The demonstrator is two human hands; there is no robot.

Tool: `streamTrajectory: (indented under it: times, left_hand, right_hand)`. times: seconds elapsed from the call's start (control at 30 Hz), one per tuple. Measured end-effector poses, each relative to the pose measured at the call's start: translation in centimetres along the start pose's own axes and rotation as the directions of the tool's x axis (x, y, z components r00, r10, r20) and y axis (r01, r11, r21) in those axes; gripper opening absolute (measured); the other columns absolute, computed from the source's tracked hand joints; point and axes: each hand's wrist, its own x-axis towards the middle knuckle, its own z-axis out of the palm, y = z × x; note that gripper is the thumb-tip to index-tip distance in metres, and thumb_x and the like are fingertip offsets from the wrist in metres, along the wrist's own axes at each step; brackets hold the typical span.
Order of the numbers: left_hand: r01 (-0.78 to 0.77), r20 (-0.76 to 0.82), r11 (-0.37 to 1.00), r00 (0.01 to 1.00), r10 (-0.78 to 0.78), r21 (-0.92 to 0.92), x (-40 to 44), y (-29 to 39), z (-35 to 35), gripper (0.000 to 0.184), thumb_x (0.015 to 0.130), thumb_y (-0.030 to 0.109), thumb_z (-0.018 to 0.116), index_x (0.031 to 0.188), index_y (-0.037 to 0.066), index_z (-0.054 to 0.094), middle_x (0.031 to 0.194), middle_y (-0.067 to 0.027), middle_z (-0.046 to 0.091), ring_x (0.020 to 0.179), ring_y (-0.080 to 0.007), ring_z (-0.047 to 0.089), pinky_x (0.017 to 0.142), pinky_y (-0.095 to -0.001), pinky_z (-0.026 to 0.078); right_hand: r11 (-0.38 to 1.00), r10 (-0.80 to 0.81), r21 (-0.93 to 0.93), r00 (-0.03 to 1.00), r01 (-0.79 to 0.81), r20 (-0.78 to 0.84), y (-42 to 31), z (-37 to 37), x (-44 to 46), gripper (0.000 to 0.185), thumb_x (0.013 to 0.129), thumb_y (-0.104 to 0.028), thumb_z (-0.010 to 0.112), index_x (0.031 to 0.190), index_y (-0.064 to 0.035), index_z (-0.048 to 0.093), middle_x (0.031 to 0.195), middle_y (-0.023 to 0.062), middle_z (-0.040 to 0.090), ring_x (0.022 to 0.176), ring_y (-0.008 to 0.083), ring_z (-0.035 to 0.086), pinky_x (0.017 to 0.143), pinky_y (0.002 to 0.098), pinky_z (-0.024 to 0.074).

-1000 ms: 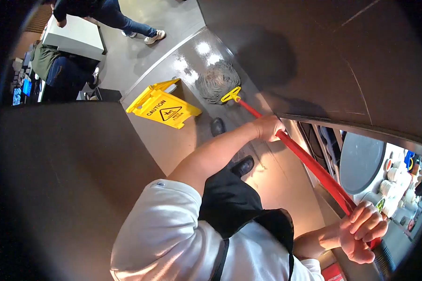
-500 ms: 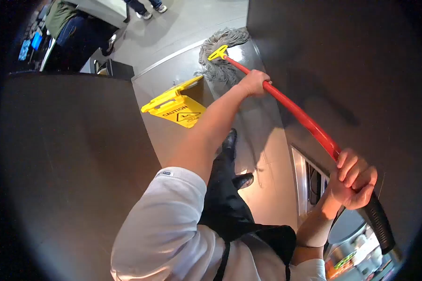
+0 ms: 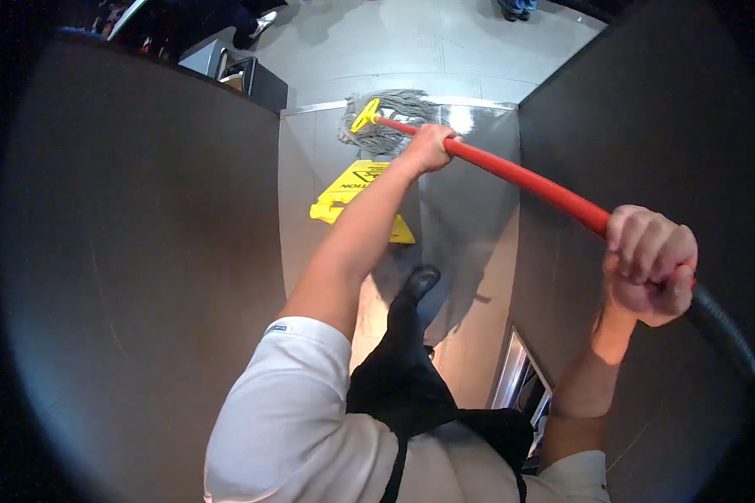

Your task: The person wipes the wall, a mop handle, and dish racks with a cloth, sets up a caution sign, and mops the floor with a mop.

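A string mop runs across the view, with a red handle [image 3: 528, 178], a yellow clamp [image 3: 366, 116] and grey strands [image 3: 407, 104] spread on the floor. My left hand [image 3: 430, 149] is wrapped round the handle low down, close to the clamp. Higher up, my right hand [image 3: 653, 267] grips the same handle just before its black end [image 3: 726, 327]. A yellow caution sign [image 3: 337, 194] is beside my left forearm, which covers part of it. Its lettering appears upside down from here.
Dark walls [image 3: 168, 226] rise on both sides of the narrow grey floor [image 3: 470, 218]. A metal strip [image 3: 499, 106] crosses the floor by the mop strands. Another person's shoes [image 3: 516, 12] show at the top. A metal-framed opening [image 3: 512, 373] is low on the right.
My view has turned, so the passage now looks straighter. My right hand has risen in view with the handle's upper end, and the strands sit slightly lower and left. Both hands keep their grip.
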Motion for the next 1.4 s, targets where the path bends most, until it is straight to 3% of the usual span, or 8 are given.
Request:
streamTrajectory:
  times: [0.13, 0.33, 0.53, 0.7, 0.8, 1.0, 1.17, 1.4]
  left_hand:
    - [0.059, -0.001, 0.989, 0.998, -0.059, 0.132, -4.8, -8.9, -4.7, 0.028, 0.089, 0.027, 0.064, 0.078, 0.001, 0.065, 0.081, -0.0186, 0.065, 0.084, -0.0389, 0.063, 0.077, -0.0481, 0.049]
    - [0.352, -0.128, 0.903, 0.935, -0.33, 0.246, -11.5, -16.2, -9.0, 0.032, 0.086, 0.033, 0.069, 0.076, 0.002, 0.065, 0.086, -0.0198, 0.066, 0.091, -0.0397, 0.062, 0.083, -0.0479, 0.05]
    - [0.248, 0.051, 0.882, 0.955, -0.292, 0.4, -4.3, -9.6, -1.6, 0.043, 0.083, 0.044, 0.074, 0.071, 0.004, 0.067, 0.083, -0.0234, 0.065, 0.088, -0.0415, 0.062, 0.08, -0.0502, 0.05]
    - [0.057, 0.061, 0.983, 0.996, -0.069, 0.177, 0.8, 3.4, 5.7, 0.04, 0.084, 0.038, 0.075, 0.07, 0.001, 0.067, 0.074, -0.0205, 0.066, 0.075, -0.0397, 0.065, 0.071, -0.0467, 0.051]
    - [-0.101, -0.032, 0.995, 0.994, 0.102, 0.025, 2.7, 11.0, 10.1, 0.041, 0.085, 0.036, 0.074, 0.065, 0.002, 0.064, 0.067, -0.0191, 0.063, 0.07, -0.0399, 0.063, 0.07, -0.0482, 0.049]
    - [-0.263, 0.134, 0.933, 0.944, 0.301, -0.244, 6.5, 23.3, 16.8, 0.035, 0.088, 0.031, 0.067, 0.064, 0.005, 0.064, 0.068, -0.0198, 0.064, 0.072, -0.0422, 0.063, 0.086, -0.051, 0.048]
    - [-0.313, 0.096, 0.913, 0.933, 0.347, -0.263, 7.0, 24.5, 20.3, 0.022, 0.08, 0.027, 0.068, 0.075, 0.006, 0.07, 0.078, -0.0195, 0.069, 0.08, -0.0411, 0.066, 0.084, -0.0518, 0.05]
    - [-0.123, 0.23, 0.991, 0.964, 0.131, -0.049, 5.2, 16.6, 12.2, 0.016, 0.076, 0.021, 0.068, 0.083, 0.008, 0.072, 0.086, -0.0185, 0.07, 0.09, -0.0401, 0.067, 0.084, -0.0493, 0.052]
  right_hand:
    - [1.0, -0.018, 0.024, 1.0, 0.018, -0.005, 7.2, 4.6, 0.0, 0.034, 0.091, -0.029, 0.059, 0.064, -0.0126, 0.047, 0.054, -0.0023, 0.049, 0.045, 0.0138, 0.046, 0.053, 0.0339, 0.046]
    - [1.0, 0.022, -0.016, 0.992, -0.02, 0.124, 16.9, 8.0, -4.2, 0.015, 0.077, -0.008, 0.061, 0.066, -0.0023, 0.053, 0.063, 0.0086, 0.057, 0.059, 0.0236, 0.06, 0.075, 0.0398, 0.0559]
    - [0.997, 0.072, 0.038, 0.982, -0.066, -0.172, 9.7, -2.6, -5.0, 0.02, 0.079, -0.006, 0.054, 0.06, -0.0024, 0.049, 0.06, 0.0055, 0.054, 0.055, 0.0182, 0.053, 0.072, 0.0408, 0.0515]
    - [0.995, -0.103, -0.023, 0.986, 0.101, -0.131, -1.9, -7.0, -5.1, 0.029, 0.095, -0.024, 0.051, 0.07, -0.0101, 0.049, 0.058, -0.0001, 0.048, 0.051, 0.0151, 0.047, 0.059, 0.0368, 0.0451]
    - [0.971, -0.018, -0.239, 0.988, -0.019, -0.152, -10.4, -7.2, -5.0, 0.035, 0.098, -0.035, 0.052, 0.072, -0.0121, 0.047, 0.058, -0.0006, 0.047, 0.05, 0.0148, 0.046, 0.059, 0.0372, 0.0426]
    - [0.876, -0.147, -0.48, 0.928, -0.038, -0.343, -17.9, -4.5, -7.6, 0.039, 0.096, -0.039, 0.053, 0.069, -0.0153, 0.04, 0.055, -0.0021, 0.042, 0.048, 0.0126, 0.039, 0.062, 0.034, 0.0371]
    - [0.936, -0.223, -0.344, 0.885, 0.077, -0.408, -19.3, -9.2, -11.9, 0.029, 0.087, -0.033, 0.057, 0.07, -0.0171, 0.04, 0.054, -0.0036, 0.04, 0.048, 0.0104, 0.037, 0.062, 0.0327, 0.0346]
    - [0.983, -0.084, -0.181, 0.955, 0.033, -0.283, -13.6, -9.9, -7.7, 0.026, 0.09, -0.034, 0.051, 0.072, -0.0171, 0.044, 0.054, -0.0035, 0.044, 0.048, 0.0105, 0.04, 0.061, 0.032, 0.0365]
